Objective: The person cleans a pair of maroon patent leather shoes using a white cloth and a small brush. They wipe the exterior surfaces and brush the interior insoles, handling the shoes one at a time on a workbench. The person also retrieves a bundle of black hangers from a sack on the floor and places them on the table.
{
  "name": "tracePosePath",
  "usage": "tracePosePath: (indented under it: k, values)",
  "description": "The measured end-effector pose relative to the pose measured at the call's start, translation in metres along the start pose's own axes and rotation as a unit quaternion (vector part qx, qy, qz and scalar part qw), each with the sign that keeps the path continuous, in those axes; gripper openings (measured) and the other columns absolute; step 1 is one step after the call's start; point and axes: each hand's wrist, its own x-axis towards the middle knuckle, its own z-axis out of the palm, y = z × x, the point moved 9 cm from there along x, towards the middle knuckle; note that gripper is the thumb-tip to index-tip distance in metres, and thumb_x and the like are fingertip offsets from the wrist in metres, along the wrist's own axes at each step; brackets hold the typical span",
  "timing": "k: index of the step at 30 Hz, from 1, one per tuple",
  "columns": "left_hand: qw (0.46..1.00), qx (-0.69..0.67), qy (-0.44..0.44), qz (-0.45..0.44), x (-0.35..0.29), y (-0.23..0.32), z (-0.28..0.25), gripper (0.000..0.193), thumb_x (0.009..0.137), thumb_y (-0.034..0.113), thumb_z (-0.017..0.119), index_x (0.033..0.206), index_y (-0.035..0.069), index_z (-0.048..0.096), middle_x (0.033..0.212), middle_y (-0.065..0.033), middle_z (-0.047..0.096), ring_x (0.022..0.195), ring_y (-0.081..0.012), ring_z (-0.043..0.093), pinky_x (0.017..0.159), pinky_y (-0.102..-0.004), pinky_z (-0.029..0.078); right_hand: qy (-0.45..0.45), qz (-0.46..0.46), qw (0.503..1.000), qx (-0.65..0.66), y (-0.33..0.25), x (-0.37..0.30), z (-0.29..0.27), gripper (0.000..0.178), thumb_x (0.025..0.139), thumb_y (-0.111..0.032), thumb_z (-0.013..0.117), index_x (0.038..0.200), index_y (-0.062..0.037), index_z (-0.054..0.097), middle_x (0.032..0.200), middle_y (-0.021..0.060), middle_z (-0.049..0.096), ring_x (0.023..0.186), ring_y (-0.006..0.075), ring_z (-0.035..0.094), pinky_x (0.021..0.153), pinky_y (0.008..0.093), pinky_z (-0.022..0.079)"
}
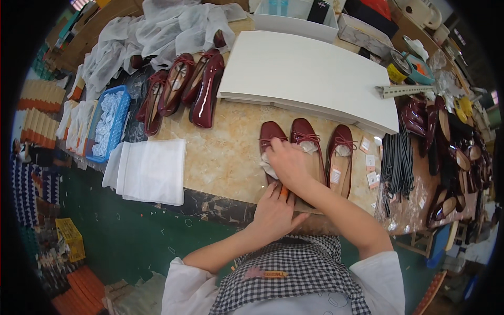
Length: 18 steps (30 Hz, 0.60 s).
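Three dark red patent ballet flats with bows stand in a row before me, toes pointing away. Over the leftmost flat [272, 130], my right hand [286, 163] is closed, its fingertips down in the opening at crumpled white paper [268, 168]. My left hand [275, 210] grips the heel end of that same shoe, thumb stretched to the right; an orange band or strip shows at its fingers. The middle flat [303, 129] and the right flat [341, 137] have white paper in their toes. My right forearm and hand hide part of the middle one.
White sheets or box lids [310, 73] lie behind the row. More red flats [178, 86] stand back left, near a blue basket [108, 123] of paper wads and a stack of white tissue [149, 170]. Black cords [398, 163], small tags [370, 161] and piled shoes [446, 136] occupy the right.
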Motion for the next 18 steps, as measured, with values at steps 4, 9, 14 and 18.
tracePosePath:
  k: [4, 9, 14, 18]
  values:
    - [0.999, 0.007, -0.046, -0.029, 0.006, 0.001, 0.016, 0.062, 0.083, 0.048, 0.058, 0.105, -0.010, 0.062, 0.105, -0.0241, 0.061, 0.112, -0.0353, 0.053, 0.105, -0.0433, 0.031, -0.056, 0.054, 0.994, 0.075, 0.005, 0.003, 0.003, 0.017, 0.072, -0.012, 0.062, 0.086, -0.0016, 0.062, 0.092, 0.0124, 0.053, 0.085, 0.0287, 0.059, 0.070, 0.0392, 0.050]
    - [0.999, 0.038, 0.002, -0.028, 0.000, 0.001, 0.013, 0.065, 0.081, 0.049, 0.059, 0.107, -0.010, 0.061, 0.110, -0.0270, 0.060, 0.112, -0.0364, 0.054, 0.102, -0.0440, 0.033, -0.091, 0.127, 0.974, 0.165, 0.046, -0.001, -0.013, 0.064, 0.070, -0.026, 0.076, 0.123, 0.0012, 0.052, 0.097, 0.0133, 0.054, 0.087, 0.0274, 0.061, 0.073, 0.0367, 0.050]
    - [0.997, 0.072, -0.016, -0.016, 0.007, 0.006, 0.014, 0.062, 0.080, 0.048, 0.060, 0.107, -0.008, 0.060, 0.112, -0.0267, 0.059, 0.111, -0.0361, 0.054, 0.099, -0.0436, 0.035, 0.003, 0.173, 0.984, 0.049, 0.045, 0.006, 0.005, 0.052, 0.071, -0.031, 0.073, 0.113, -0.0040, 0.057, 0.091, 0.0095, 0.057, 0.083, 0.0261, 0.062, 0.068, 0.0376, 0.050]
    - [0.999, 0.021, 0.017, 0.019, 0.005, -0.003, -0.013, 0.040, 0.078, 0.033, 0.064, 0.103, 0.002, 0.064, 0.108, -0.0143, 0.061, 0.107, -0.0320, 0.052, 0.098, -0.0472, 0.035, 0.056, 0.152, 0.982, 0.097, 0.049, -0.009, -0.016, 0.039, 0.077, -0.021, 0.067, 0.111, -0.0049, 0.059, 0.097, 0.0127, 0.059, 0.087, 0.0277, 0.061, 0.071, 0.0398, 0.050]
